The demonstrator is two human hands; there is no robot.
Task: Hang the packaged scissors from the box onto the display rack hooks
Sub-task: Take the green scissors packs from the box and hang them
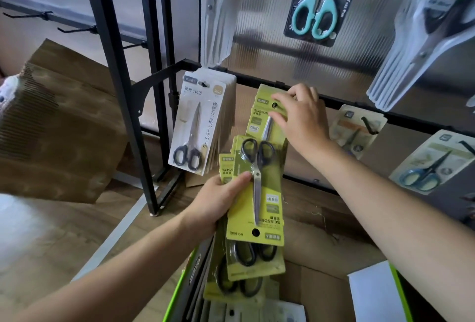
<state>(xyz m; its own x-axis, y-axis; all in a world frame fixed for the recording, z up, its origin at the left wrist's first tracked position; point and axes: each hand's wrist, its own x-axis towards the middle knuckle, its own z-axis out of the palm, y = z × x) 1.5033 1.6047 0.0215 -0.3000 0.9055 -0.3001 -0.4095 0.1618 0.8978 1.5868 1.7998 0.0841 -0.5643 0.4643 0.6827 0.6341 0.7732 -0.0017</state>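
My left hand [218, 201] grips a stack of yellow-green scissor packs [259, 198] above the box, the top pack turned upside down with black-handled scissors. My right hand [300, 116] pinches the top of one more yellow-green pack [264, 116], held upright by its hang hole against the lower black rail of the display rack [257, 81]. More of the same packs [241, 285] stand in the green-edged box [180, 288] below. The hook behind that pack is hidden by my fingers.
White scissor packs [195, 126] hang to the left on the same rail. Teal scissors [314, 5], clear blister packs [218, 13] and other packs [434, 165] hang around. A bare hook [370, 126] sticks out on the right. A brown carton [56, 126] sits left on the floor.
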